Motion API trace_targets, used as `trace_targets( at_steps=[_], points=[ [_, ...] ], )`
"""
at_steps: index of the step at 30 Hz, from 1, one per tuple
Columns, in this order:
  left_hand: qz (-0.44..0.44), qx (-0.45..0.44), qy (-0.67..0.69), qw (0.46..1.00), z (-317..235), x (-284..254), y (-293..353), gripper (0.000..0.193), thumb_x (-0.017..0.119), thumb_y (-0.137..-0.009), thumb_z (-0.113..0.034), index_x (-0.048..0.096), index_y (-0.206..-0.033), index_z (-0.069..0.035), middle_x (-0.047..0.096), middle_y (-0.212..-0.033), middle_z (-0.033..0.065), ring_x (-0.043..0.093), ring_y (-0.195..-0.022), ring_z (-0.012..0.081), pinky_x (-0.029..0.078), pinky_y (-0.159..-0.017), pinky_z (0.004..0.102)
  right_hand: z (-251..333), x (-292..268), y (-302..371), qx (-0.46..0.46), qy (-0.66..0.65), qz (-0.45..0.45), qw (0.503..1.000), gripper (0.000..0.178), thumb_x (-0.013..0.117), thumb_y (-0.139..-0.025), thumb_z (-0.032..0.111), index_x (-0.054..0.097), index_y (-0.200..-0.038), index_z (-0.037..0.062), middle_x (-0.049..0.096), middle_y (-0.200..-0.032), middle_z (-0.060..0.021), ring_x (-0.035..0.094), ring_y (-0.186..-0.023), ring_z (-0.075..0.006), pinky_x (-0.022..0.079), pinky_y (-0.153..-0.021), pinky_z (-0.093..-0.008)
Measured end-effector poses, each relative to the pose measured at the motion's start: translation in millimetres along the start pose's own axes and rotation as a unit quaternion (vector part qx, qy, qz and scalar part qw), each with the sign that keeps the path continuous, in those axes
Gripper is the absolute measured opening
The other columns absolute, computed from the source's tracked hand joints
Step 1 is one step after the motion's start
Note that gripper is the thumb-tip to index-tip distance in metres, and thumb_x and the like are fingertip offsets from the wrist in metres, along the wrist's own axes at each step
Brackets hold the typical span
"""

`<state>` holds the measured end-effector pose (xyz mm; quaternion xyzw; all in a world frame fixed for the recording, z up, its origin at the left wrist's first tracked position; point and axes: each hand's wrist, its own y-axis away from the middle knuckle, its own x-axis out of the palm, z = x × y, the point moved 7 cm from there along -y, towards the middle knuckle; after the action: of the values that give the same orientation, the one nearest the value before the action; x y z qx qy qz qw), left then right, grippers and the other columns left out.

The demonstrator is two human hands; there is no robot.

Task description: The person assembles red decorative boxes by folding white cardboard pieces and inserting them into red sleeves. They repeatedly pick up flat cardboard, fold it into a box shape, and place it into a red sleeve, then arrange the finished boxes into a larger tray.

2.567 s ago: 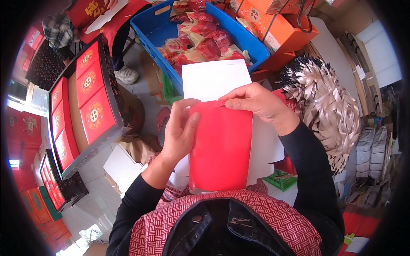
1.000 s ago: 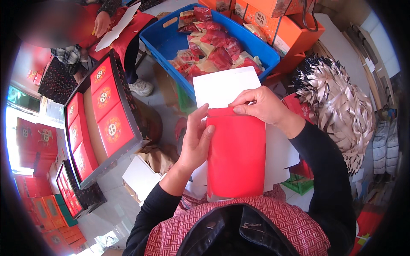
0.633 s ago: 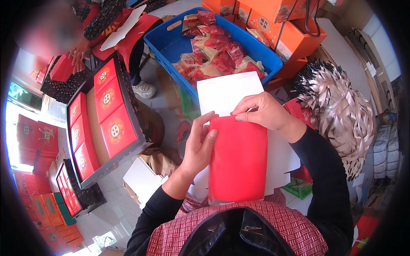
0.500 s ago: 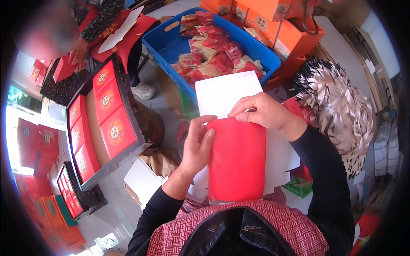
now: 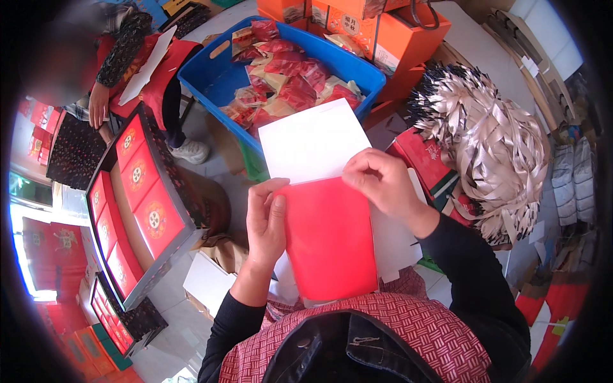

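A red sheet (image 5: 329, 242) with a smooth, plain face lies over my lap, its long side running away from me. Along its far edge stands out a blank white card (image 5: 313, 142), tilted slightly; whether the two are joined cannot be seen. My left hand (image 5: 265, 220) is closed at the sheet's far left corner, thumb and fingers at the edge. At the far right corner, my right hand (image 5: 383, 182) pinches the margin where red meets white, its fingers bent. More white sheets (image 5: 396, 246) show beneath the red one on the right.
Beyond my hands is a blue crate (image 5: 220, 105) of red and cream packets. An open case (image 5: 143, 258) of red boxes stands left, near another person's hand (image 5: 99, 105). Silvery ribbons (image 5: 504, 159) pile up right; orange boxes (image 5: 408, 45) stand behind.
The view has shifted, so most surroundings sit further left. The red sheet looks flatter, and my right hand has moved slightly toward its right corner. The other person's hand no longer shows a red box.
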<state>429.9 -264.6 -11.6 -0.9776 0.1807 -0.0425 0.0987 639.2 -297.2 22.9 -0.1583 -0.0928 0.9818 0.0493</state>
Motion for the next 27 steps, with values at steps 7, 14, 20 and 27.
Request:
trace_targets(
  at_steps=[7,14,20,27],
  points=[
    [0.033,-0.086,0.022,0.996,0,4,-4,0.014,0.050,-0.098,-0.010,0.054,-0.110,-0.002,0.059,-0.113,0.0075,0.056,-0.098,0.0117,0.046,-0.087,0.0258,14,21,24,-0.066,0.021,-0.044,0.997,0.022,0.063,-0.090,0.012,0.053,-0.106,0.0001,0.061,-0.103,-0.0119,0.061,-0.096,-0.0217,0.049,-0.082,-0.0329],
    [-0.071,-0.118,0.049,0.989,4,-28,-3,0.013,0.061,-0.093,-0.009,0.060,-0.103,-0.002,0.063,-0.090,0.0027,0.057,-0.082,0.0084,0.048,-0.076,0.0225,-6,-26,-49,-0.055,-0.010,-0.030,0.998,0.026,0.059,-0.094,0.022,0.053,-0.106,0.0007,0.064,-0.098,-0.0143,0.064,-0.093,-0.0234,0.050,-0.083,-0.0358],
    [-0.309,-0.049,0.229,0.922,10,-87,-1,0.008,0.056,-0.096,-0.011,0.057,-0.095,-0.004,0.063,-0.094,0.0054,0.060,-0.086,0.0125,0.050,-0.079,0.0266,-90,-79,-191,0.088,0.398,0.041,0.912,0.033,0.074,-0.077,0.019,0.063,-0.102,0.0006,0.066,-0.108,-0.0138,0.063,-0.099,-0.0283,0.049,-0.086,-0.0321],
    [-0.198,-0.241,0.222,0.924,34,-78,50,0.023,0.059,-0.087,0.005,0.049,-0.105,-0.004,0.062,-0.101,0.0106,0.060,-0.096,0.0190,0.049,-0.088,0.0326,-170,-9,-223,0.198,0.429,0.318,0.822,0.064,0.083,-0.067,0.022,0.059,-0.125,0.0064,0.055,-0.130,-0.0177,0.051,-0.122,-0.0312,0.042,-0.099,-0.0365]
  ],
)
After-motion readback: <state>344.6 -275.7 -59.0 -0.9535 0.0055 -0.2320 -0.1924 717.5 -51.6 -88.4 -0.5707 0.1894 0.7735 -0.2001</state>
